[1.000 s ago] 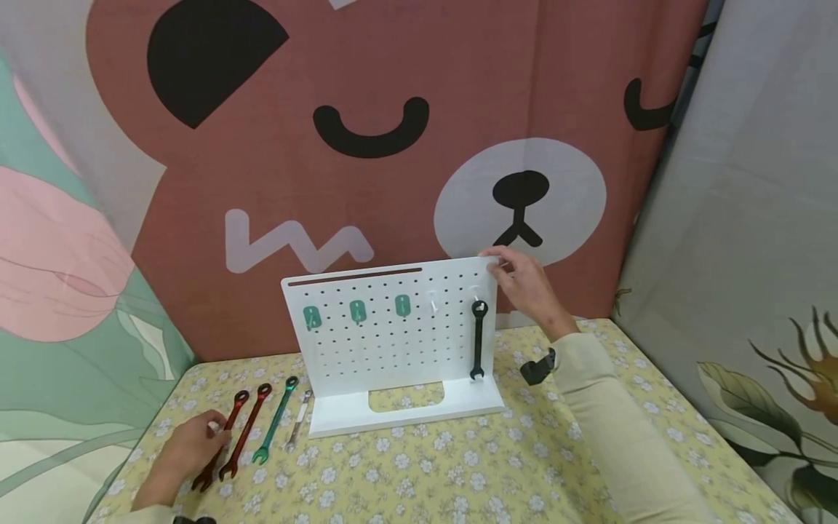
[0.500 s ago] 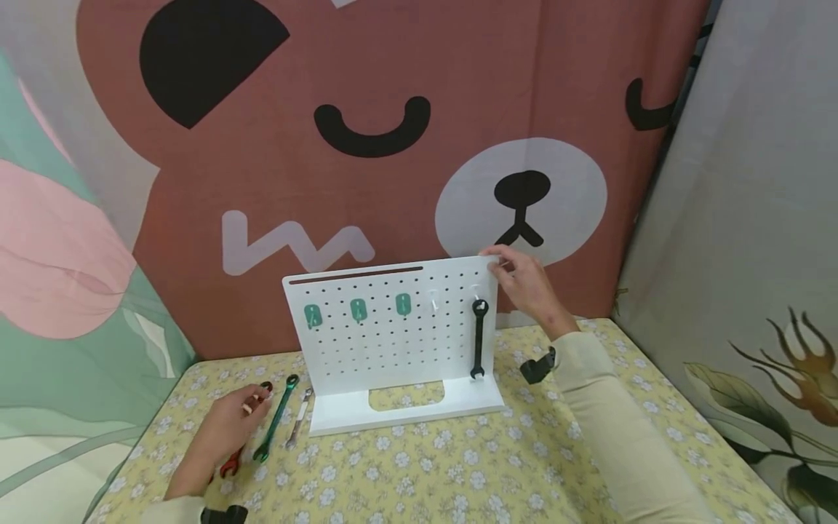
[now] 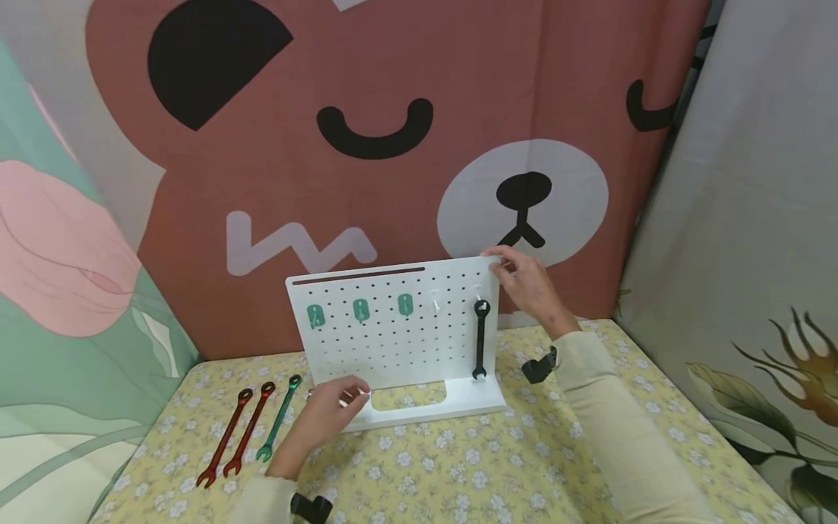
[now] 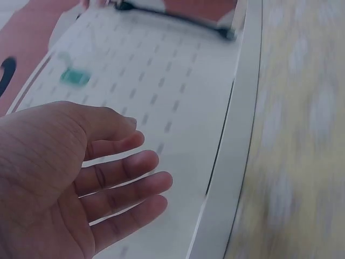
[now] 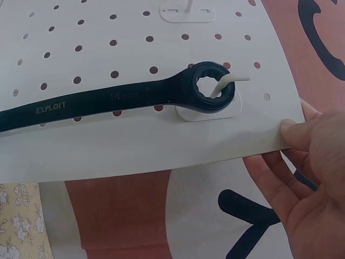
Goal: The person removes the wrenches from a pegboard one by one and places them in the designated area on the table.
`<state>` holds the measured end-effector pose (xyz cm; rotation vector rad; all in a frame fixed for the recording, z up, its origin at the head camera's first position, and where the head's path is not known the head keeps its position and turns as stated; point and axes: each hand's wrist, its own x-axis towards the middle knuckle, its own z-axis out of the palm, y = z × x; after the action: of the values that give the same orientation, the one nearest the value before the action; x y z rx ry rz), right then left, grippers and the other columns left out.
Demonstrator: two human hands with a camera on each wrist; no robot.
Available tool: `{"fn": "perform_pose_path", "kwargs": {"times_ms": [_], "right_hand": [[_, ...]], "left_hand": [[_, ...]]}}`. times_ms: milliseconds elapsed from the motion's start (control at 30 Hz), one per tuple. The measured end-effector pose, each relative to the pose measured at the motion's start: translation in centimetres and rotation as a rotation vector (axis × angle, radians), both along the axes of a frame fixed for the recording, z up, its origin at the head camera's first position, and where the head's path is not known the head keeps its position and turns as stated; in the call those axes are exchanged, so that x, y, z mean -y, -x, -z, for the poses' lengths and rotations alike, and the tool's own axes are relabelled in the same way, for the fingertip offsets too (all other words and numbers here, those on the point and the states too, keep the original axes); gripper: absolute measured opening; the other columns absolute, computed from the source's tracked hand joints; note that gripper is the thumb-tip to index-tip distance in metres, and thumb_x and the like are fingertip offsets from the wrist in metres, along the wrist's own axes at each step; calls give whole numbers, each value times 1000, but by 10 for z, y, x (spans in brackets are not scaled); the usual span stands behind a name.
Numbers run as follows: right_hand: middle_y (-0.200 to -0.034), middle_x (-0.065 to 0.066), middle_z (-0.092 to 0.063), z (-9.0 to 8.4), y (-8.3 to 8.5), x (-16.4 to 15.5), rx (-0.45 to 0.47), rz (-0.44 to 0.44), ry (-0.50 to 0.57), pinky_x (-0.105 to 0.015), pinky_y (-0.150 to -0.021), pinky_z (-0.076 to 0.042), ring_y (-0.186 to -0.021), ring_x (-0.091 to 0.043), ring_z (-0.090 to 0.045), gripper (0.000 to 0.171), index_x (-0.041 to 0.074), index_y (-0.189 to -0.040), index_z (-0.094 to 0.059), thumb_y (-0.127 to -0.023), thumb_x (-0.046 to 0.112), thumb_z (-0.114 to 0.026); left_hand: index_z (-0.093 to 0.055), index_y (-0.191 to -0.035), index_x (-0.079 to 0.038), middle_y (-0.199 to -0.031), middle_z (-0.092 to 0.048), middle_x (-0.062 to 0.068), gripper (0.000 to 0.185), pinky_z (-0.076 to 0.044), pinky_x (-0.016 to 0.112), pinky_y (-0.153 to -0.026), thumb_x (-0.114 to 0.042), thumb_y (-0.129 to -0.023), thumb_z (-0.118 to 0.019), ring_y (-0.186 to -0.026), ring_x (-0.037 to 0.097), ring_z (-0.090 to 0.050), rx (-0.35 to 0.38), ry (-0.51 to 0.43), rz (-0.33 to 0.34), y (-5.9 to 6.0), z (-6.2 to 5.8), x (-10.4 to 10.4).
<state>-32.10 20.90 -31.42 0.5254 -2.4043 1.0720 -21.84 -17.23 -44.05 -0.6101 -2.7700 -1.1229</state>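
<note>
A white pegboard (image 3: 386,342) stands upright on its base. My right hand (image 3: 524,284) pinches its upper right corner, thumb in front and fingers behind, as the right wrist view confirms. Below that hand a black combination wrench (image 5: 135,94) hangs by its ring end from a white hook (image 5: 234,79). My left hand (image 3: 330,411) hovers before the board's lower left part. Its fingers (image 4: 126,189) are relaxed and hold nothing. To its left lie two red wrenches (image 3: 225,437) (image 3: 250,429) and a green wrench (image 3: 279,418). The small silver wrench is mostly hidden behind this hand.
Green hooks (image 3: 361,309) and a clear or white hook (image 3: 435,300) sit on the board's upper part. The table wears a yellow floral cloth (image 3: 419,480). A curtain with a printed bear (image 3: 393,196) hangs close behind.
My left hand has moved right from over the red wrenches, past the green one, to the board's lower left. The wrenches stay on the table. My right hand keeps its hold on the corner.
</note>
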Motion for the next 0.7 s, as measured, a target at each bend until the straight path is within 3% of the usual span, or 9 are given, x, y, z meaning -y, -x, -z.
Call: {"fn": "perform_pose_path", "kwargs": {"times_ms": [133, 267, 500, 700], "right_hand": [[-120, -14, -69, 0, -1, -2, 7, -3, -2, -50, -80, -57, -105, -34, -66, 27, 17, -133, -66, -107, 15, -58], [-122, -14, -68, 1, -1, -4, 9, -4, -3, -51, -80, -57, -106, -35, -66, 27, 16, -133, -66, -108, 16, -58], [-122, -15, -69, 1, 0, -3, -5, -5, -3, -51, -80, -58, -107, -35, -67, 27, 17, -133, -66, -107, 15, -58], [-121, -14, -69, 2, -1, 0, -15, -12, 8, -51, -79, -58, -106, -35, -67, 26, 16, -132, -67, -107, 14, -58]], "left_hand": [[-72, -108, -11, -93, -68, -6, 8, -57, 33, -77, -12, -102, -67, -86, 14, -66, -16, -13, 86, 13, 3, -40], [-72, -110, -10, -97, -69, -5, 10, -58, 35, -82, -12, -101, -67, -91, 15, -66, -2, -50, 125, 23, 4, -75], [-71, -115, -6, -102, -69, -3, 17, -57, 34, -84, -14, -101, -66, -95, 15, -66, 36, -105, 109, 33, 10, -125], [-68, -125, -3, -113, -70, 7, 26, -57, 36, -88, -11, -101, -66, -101, 21, -68, 10, -172, 115, 43, 11, -154]]}}
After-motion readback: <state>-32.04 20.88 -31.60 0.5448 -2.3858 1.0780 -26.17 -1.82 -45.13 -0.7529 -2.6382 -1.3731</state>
